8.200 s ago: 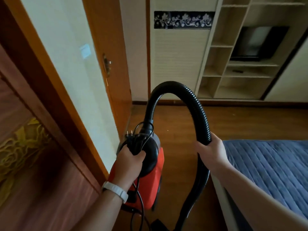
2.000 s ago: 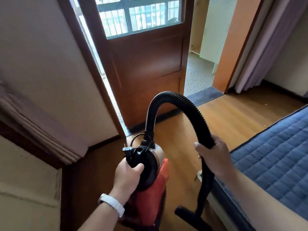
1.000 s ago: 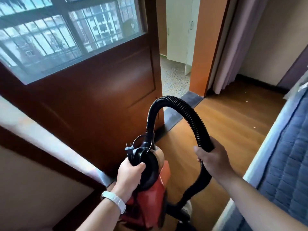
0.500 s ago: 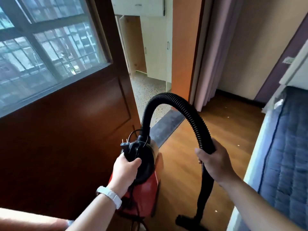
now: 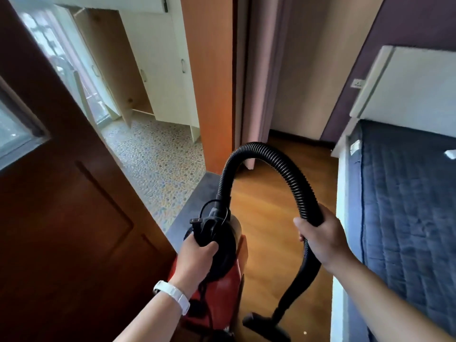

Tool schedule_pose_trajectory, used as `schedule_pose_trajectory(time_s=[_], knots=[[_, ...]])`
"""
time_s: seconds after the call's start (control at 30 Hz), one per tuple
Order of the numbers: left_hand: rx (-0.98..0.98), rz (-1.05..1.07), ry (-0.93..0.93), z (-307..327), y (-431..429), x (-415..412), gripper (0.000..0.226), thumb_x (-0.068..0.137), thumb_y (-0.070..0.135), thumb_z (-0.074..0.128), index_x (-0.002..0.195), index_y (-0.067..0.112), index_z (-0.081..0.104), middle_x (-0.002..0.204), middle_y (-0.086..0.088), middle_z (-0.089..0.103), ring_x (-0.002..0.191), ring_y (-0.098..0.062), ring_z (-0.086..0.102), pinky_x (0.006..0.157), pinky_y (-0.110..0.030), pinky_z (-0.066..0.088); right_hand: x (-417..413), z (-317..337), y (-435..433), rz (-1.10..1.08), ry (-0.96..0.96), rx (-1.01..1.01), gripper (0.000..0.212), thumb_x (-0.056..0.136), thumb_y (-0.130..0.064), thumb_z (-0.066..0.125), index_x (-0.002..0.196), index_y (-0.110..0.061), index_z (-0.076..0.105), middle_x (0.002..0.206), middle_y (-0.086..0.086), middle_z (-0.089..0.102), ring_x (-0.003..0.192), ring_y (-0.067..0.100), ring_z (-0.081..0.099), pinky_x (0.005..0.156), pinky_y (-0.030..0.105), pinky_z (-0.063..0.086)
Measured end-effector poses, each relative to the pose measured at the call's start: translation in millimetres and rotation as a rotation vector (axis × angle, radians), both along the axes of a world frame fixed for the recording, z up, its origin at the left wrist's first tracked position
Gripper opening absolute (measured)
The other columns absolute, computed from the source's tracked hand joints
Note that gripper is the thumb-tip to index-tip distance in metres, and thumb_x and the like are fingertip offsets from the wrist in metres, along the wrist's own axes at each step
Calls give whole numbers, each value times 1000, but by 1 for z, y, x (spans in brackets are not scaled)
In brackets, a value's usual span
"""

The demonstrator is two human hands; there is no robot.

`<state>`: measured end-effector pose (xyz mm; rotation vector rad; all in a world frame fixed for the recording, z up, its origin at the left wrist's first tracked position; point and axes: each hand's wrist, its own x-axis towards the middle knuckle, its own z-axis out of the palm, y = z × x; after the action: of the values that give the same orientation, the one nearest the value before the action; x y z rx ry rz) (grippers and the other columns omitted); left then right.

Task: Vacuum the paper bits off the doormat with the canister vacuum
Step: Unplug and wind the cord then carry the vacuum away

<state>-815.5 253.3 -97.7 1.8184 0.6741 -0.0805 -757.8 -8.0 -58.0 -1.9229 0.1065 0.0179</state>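
Head view: the left hand is clenched round the black top handle of the red canister vacuum, beside the brown door. The right hand grasps the ribbed black hose below its arch. The floor nozzle is low over the wooden floor, near the bed's edge. Ahead, a grey doormat lies across the doorway.

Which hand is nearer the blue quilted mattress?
Right. The right hand grips the black ribbed hose just beside the blue quilted mattress edge; the left hand holds the red canister vacuum by its black handle, farther away near the brown wooden door.
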Motion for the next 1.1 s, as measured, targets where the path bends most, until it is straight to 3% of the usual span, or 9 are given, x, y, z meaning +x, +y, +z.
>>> schedule_pose_trajectory(time_s=[0.3, 0.47, 0.63, 0.73, 0.87, 1.1], knots=[[63, -225, -26, 16, 3, 165, 6, 75, 13, 64, 72, 16, 59, 49, 4, 57, 49, -21, 55, 51, -33, 41, 102, 22, -12, -234, -42, -21, 15, 85, -8, 69, 78, -12, 57, 60, 8, 60, 54, 19, 58, 59, 37, 49], [83, -334, -22, 18, -16, 239, 10, 77, 13, 63, 86, 19, 63, 60, -4, 63, 52, -23, 59, 50, -34, 44, 149, 18, -35, -312, -34, 17, 16, 85, -7, 69, 77, -14, 57, 58, 4, 60, 52, 16, 58, 59, 37, 49], [87, -331, -10, 11, -51, 310, 13, 78, 12, 65, 88, 20, 64, 68, -2, 68, 62, -21, 65, 53, -30, 50, 216, 3, -59, -347, -25, 41, 13, 83, -6, 70, 79, -8, 57, 58, 9, 59, 52, 17, 57, 60, 38, 48], [83, -334, 12, 7, -79, 359, 13, 80, 12, 64, 91, 19, 64, 68, 1, 65, 59, -16, 61, 45, -21, 40, 269, -4, -81, -346, -24, 40, 14, 83, -7, 70, 80, -8, 57, 61, 14, 61, 53, 19, 59, 60, 38, 50], [115, -360, 37, 6, -126, 431, 16, 81, 11, 63, 93, 20, 64, 74, -1, 69, 63, -15, 64, 44, -15, 40, 343, -7, -126, -368, -10, 84, 16, 76, -20, 72, 77, -12, 57, 57, 5, 59, 51, 19, 58, 59, 42, 53], [158, -347, -1, 25, -209, 555, 30, 80, 11, 65, 104, 28, 63, 79, 0, 70, 68, -18, 67, 53, -24, 46, 459, 5, -213, -393, 8, 122, 19, 76, -20, 71, 80, -7, 58, 57, 6, 58, 47, 14, 55, 55, 31, 45]])
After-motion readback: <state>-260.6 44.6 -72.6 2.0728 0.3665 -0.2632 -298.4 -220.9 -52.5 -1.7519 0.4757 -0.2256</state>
